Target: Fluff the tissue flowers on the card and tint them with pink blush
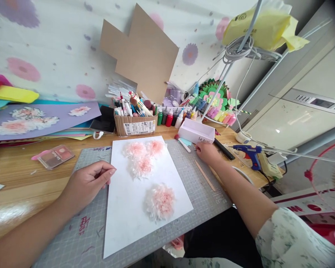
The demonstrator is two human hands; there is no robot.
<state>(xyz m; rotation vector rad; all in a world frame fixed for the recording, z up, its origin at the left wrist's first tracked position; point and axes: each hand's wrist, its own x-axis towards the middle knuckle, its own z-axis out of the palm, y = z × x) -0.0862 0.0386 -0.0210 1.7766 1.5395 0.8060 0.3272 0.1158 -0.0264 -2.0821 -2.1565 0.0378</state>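
My left hand (91,181) hovers or rests at the left edge of a white sheet of paper (128,216), its fingers curled together with nothing visible in them. Three fluffy pink-and-white paper flowers (141,166) cluster near the top of the sheet, and a larger single one (162,201) lies towards the lower right. My right hand (206,152) is reached out to the right of the sheet, just in front of a white open box (197,130). Its fingers are pinched together; whatever they hold is too small to make out. A makeup brush (182,144) lies close by.
Under the sheet is a grey cutting mat (95,219), with a thin wooden stick (205,175) on its right. Behind stand a cardboard box of pens and brushes (136,124) and several small paint bottles (170,117). A blue glue gun (249,154) sits far right; a powder palette (56,156) lies left.
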